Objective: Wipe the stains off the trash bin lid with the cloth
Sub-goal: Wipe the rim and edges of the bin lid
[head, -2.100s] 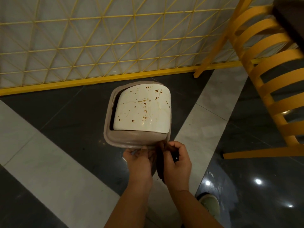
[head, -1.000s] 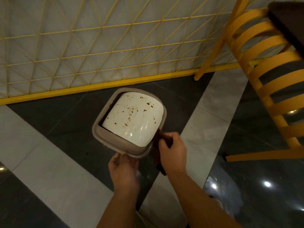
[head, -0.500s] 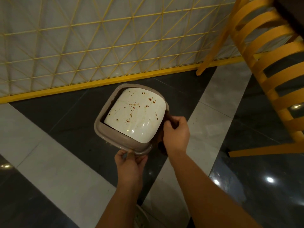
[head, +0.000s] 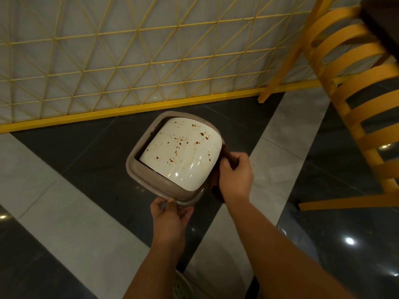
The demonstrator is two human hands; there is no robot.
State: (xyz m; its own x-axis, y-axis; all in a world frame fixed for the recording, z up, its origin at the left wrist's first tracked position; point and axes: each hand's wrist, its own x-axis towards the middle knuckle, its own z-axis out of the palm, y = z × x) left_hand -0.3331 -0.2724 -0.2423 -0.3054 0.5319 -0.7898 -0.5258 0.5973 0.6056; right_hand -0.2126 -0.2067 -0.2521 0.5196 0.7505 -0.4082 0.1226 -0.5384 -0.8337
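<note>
Head cam: left hand (head: pixel 170 214) grip pinches bin rim (head: pixel 138 169) to steady it; right hand (head: pixel 235 173) grip closed round dark cloth (head: pixel 217 190), just beside stained lid (head: pixel 183 152), ready to wipe.

Trash bin (head: pixel 138 169) on tiled floor (head: pixel 64 212)

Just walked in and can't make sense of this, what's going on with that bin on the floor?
A person is about to clean a trash bin lid. The left hand grips the near edge of the bin's taupe rim, steadying it. The right hand holds a dark brown cloth against the lid's right side. The white flap remains speckled with brown stains, so wiping has barely begun.
</note>
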